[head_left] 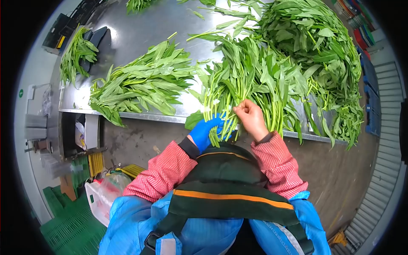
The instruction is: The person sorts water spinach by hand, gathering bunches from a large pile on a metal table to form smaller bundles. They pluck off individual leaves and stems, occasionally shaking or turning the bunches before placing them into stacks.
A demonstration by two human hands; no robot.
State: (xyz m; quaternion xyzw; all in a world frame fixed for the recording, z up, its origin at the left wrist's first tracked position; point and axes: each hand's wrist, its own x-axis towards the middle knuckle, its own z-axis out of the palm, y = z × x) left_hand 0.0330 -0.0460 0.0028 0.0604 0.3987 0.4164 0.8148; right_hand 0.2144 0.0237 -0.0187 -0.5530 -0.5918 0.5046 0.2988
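Observation:
My left hand point(207, 131), in a blue glove, is closed round the lower stems of a bunch of water spinach point(225, 80) at the table's front edge. The stem ends stick out below the glove, and the leaves point away from me over the table. Bare, my right hand point(250, 119) pinches at a stem on the right side of this bunch, thumb against fingers. More water spinach stems point(278, 106) lie just right of that hand, their leaves mingling with the bunch.
A tall heap of water spinach point(314, 38) covers the right of the metal table point(140, 25). Another laid bunch point(144, 80) lies to the left, and a smaller one point(76, 55) rests by a dark tray point(97, 40). On the floor are a plastic bag point(104, 195) and green pallets point(72, 221).

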